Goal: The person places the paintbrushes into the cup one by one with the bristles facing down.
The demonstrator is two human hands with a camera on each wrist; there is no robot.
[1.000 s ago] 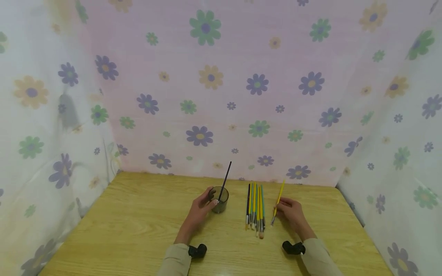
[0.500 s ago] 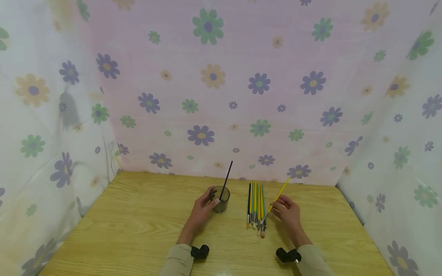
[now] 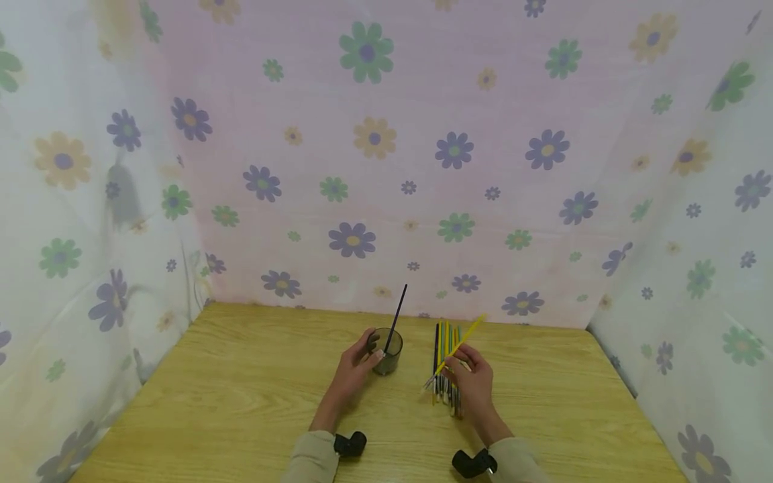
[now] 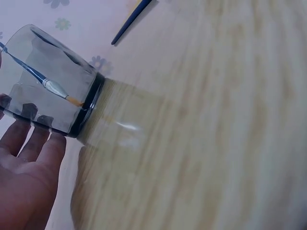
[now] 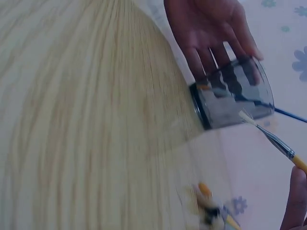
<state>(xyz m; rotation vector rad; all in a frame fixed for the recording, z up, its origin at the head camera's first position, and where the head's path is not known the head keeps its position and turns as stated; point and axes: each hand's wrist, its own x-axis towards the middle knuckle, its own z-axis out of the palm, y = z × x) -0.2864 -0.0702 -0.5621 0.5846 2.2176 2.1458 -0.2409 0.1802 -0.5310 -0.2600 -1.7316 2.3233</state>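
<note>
My left hand (image 3: 353, 372) grips a smoky clear glass (image 3: 391, 362) from its left side, fingers round the wall. Inside the glass leans a dark-handled paintbrush (image 3: 396, 318), its orange bristles (image 4: 74, 101) down at the base in the left wrist view. My right hand (image 3: 474, 382) pinches a yellow paintbrush (image 3: 472, 327) by its handle, tilted with pale bristles (image 5: 246, 116) toward the lower left. That hand hovers over a row of paintbrushes (image 3: 436, 349) and hides part of them. In the right wrist view the held bristles overlap the glass near its rim.
Everything stands on a light wood-grain table (image 3: 241, 376). Flower-patterned cloth (image 3: 386, 168) hangs behind and along both sides. The row of brushes, with yellow, teal and dark handles, lies just right of the glass.
My right hand has carried the yellow paintbrush leftward from beside the row to above it, and the brush now slants more. The left hand and glass stay nearly in place.
</note>
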